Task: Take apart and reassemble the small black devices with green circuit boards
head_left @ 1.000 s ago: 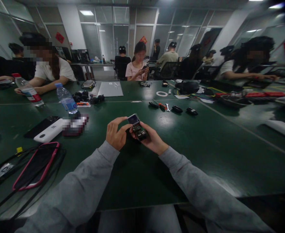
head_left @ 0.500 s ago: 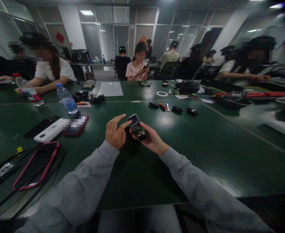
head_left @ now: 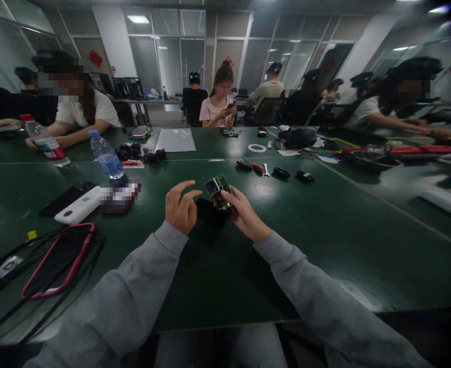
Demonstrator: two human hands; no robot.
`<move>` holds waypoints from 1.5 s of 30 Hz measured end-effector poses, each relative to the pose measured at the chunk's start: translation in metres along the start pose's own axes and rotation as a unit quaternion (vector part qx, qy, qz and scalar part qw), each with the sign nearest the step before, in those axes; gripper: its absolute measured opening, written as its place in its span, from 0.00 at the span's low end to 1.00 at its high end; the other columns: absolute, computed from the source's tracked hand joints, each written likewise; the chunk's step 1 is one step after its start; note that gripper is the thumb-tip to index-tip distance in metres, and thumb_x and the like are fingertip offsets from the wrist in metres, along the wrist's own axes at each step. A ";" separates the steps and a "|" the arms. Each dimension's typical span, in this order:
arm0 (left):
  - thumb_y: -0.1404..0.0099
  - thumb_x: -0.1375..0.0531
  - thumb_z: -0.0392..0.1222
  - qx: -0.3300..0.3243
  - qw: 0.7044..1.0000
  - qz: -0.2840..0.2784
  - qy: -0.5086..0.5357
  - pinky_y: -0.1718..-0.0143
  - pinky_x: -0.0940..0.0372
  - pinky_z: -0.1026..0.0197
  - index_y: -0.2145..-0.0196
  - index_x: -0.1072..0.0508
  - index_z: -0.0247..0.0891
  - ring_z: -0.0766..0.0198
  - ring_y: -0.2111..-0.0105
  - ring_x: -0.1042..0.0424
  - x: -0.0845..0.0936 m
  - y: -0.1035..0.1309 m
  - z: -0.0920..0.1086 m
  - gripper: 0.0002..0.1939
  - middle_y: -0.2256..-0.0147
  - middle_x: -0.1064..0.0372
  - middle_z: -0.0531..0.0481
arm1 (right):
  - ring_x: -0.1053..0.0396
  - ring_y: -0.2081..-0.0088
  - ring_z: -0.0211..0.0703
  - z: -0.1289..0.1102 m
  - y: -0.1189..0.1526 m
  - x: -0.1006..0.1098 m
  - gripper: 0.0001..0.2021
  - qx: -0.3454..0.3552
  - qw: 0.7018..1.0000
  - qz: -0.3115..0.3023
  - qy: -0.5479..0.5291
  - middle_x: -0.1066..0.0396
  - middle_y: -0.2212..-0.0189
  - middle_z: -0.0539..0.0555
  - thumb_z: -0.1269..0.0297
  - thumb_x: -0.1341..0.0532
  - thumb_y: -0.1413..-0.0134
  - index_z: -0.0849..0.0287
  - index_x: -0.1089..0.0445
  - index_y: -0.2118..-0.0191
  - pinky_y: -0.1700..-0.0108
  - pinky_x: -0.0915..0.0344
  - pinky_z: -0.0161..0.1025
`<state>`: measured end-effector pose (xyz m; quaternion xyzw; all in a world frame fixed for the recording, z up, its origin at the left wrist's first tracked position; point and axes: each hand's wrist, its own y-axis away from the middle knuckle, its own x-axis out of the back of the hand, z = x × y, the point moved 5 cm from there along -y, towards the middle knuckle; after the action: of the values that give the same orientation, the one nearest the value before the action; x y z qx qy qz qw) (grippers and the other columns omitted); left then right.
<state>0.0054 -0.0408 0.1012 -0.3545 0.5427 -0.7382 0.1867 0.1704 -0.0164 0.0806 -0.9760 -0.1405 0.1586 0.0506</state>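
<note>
My right hand (head_left: 244, 212) grips a small green circuit board (head_left: 222, 184) with a little screen (head_left: 212, 186) on its left side. The thumb lies across its front, and the lower part of the board is partly covered by the fingers. To the left of the board, my left hand (head_left: 181, 207) hovers apart from it, fingers spread and slightly curled, with nothing in them. Both hands are above the dark green table (head_left: 210, 286), in grey sleeves.
On the left lie a pink-cased phone (head_left: 59, 263) with cables, a white power bank (head_left: 80, 205) and two bottles, one blue-capped (head_left: 106, 158). Beyond my hands lie a screwdriver (head_left: 256, 167), a wrench (head_left: 266, 169), several black pieces (head_left: 305, 176) and a white ring (head_left: 256, 148). People sit around the table.
My left hand has drawn back slightly from the screen, its fingers now off it. The right hand has turned the board, so more green shows at its upper right.
</note>
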 end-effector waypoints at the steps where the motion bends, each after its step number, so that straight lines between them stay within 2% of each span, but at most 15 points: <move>1: 0.38 0.50 0.32 0.013 1.000 0.007 0.003 0.52 0.40 0.52 0.57 0.32 0.39 0.58 0.50 0.37 0.001 -0.001 -0.004 0.13 0.52 0.36 0.43 | 0.34 0.65 0.38 -0.004 -0.001 0.005 0.22 0.033 0.998 0.029 0.045 0.33 0.59 0.53 0.55 0.37 0.48 0.55 0.38 0.49 0.64 0.36 0.33; 4: 0.38 0.51 0.34 0.051 0.999 0.018 0.006 0.52 0.40 0.51 0.57 0.33 0.37 0.57 0.51 0.37 0.001 -0.002 -0.019 0.12 0.53 0.37 0.42 | 0.34 0.59 0.42 -0.016 -0.003 0.012 0.26 0.134 0.970 0.081 0.184 0.34 0.55 0.55 0.57 0.35 0.51 0.55 0.40 0.46 0.58 0.36 0.38; 7: 0.37 0.51 0.35 0.071 0.997 0.016 0.013 0.52 0.41 0.50 0.57 0.33 0.37 0.57 0.51 0.38 -0.001 0.000 -0.031 0.12 0.53 0.38 0.41 | 0.37 0.51 0.47 -0.020 -0.001 0.008 0.25 0.196 0.935 0.071 0.288 0.36 0.51 0.55 0.59 0.36 0.49 0.55 0.39 0.45 0.48 0.40 0.43; 10: 0.38 0.51 0.34 0.073 0.997 0.007 0.018 0.51 0.41 0.50 0.57 0.33 0.36 0.57 0.51 0.38 -0.004 0.002 -0.037 0.13 0.53 0.38 0.41 | 0.39 0.49 0.49 -0.013 0.001 0.000 0.24 0.220 0.889 0.044 0.399 0.38 0.49 0.55 0.61 0.38 0.47 0.55 0.39 0.44 0.45 0.44 0.46; 13: 0.39 0.50 0.33 0.069 0.997 -0.003 0.017 0.52 0.41 0.51 0.57 0.33 0.36 0.58 0.51 0.38 -0.006 0.004 -0.037 0.13 0.53 0.38 0.41 | 0.40 0.49 0.51 -0.002 0.002 -0.005 0.25 0.228 0.835 0.019 0.501 0.38 0.50 0.57 0.62 0.39 0.47 0.55 0.41 0.43 0.45 0.44 0.49; 17: 0.39 0.50 0.33 0.067 0.998 -0.009 0.011 0.53 0.40 0.52 0.57 0.33 0.36 0.58 0.51 0.37 -0.007 0.004 -0.037 0.14 0.53 0.38 0.42 | 0.39 0.52 0.51 0.004 0.004 -0.011 0.26 0.225 0.801 0.009 0.555 0.36 0.53 0.57 0.62 0.41 0.45 0.54 0.43 0.41 0.49 0.41 0.49; 21: 0.40 0.50 0.33 0.065 0.998 -0.010 0.008 0.53 0.39 0.52 0.56 0.33 0.36 0.58 0.52 0.37 -0.007 0.004 -0.036 0.14 0.53 0.38 0.42 | 0.39 0.52 0.51 0.004 0.005 -0.018 0.25 0.236 0.787 -0.003 0.571 0.36 0.54 0.57 0.61 0.42 0.44 0.52 0.44 0.40 0.50 0.40 0.48; 27: 0.40 0.50 0.33 0.070 0.997 -0.014 0.008 0.54 0.39 0.52 0.56 0.33 0.36 0.58 0.52 0.37 -0.007 0.004 -0.036 0.14 0.53 0.38 0.41 | 0.39 0.52 0.51 0.007 -0.003 -0.008 0.25 0.230 0.794 -0.030 0.562 0.37 0.53 0.57 0.60 0.41 0.43 0.51 0.44 0.40 0.50 0.40 0.48; 33: 0.40 0.50 0.32 0.076 0.997 -0.021 0.008 0.54 0.39 0.53 0.56 0.33 0.36 0.58 0.51 0.37 -0.006 0.004 -0.035 0.15 0.52 0.39 0.42 | 0.40 0.51 0.50 0.008 -0.003 -0.014 0.26 0.247 0.776 -0.096 0.572 0.37 0.53 0.56 0.60 0.41 0.43 0.50 0.45 0.40 0.50 0.41 0.48; 39: 0.40 0.50 0.32 0.070 0.997 -0.025 0.013 0.54 0.39 0.53 0.56 0.33 0.36 0.58 0.52 0.37 -0.007 0.005 -0.036 0.15 0.52 0.39 0.41 | 0.38 0.53 0.48 0.018 -0.007 -0.006 0.26 0.230 0.798 -0.068 0.553 0.35 0.55 0.56 0.59 0.39 0.45 0.52 0.42 0.41 0.51 0.39 0.46; 43: 0.41 0.50 0.32 0.070 0.997 -0.028 0.016 0.54 0.39 0.53 0.56 0.33 0.36 0.58 0.52 0.37 -0.007 0.005 -0.037 0.15 0.52 0.39 0.42 | 0.36 0.53 0.46 0.017 -0.004 -0.001 0.25 0.235 0.793 -0.067 0.557 0.35 0.54 0.55 0.58 0.40 0.44 0.52 0.43 0.41 0.51 0.38 0.44; 45: 0.41 0.50 0.31 0.074 0.997 -0.032 0.016 0.53 0.39 0.53 0.55 0.33 0.37 0.58 0.51 0.38 -0.007 0.005 -0.038 0.16 0.52 0.39 0.42 | 0.36 0.52 0.46 0.012 0.001 0.007 0.25 0.237 0.784 -0.064 0.569 0.36 0.53 0.55 0.59 0.40 0.43 0.52 0.43 0.41 0.50 0.38 0.44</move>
<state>-0.0178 -0.0127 0.0878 -0.3448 0.4779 -0.7876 0.1801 0.1732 -0.0144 0.0674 -0.8349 -0.1064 -0.4013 0.3614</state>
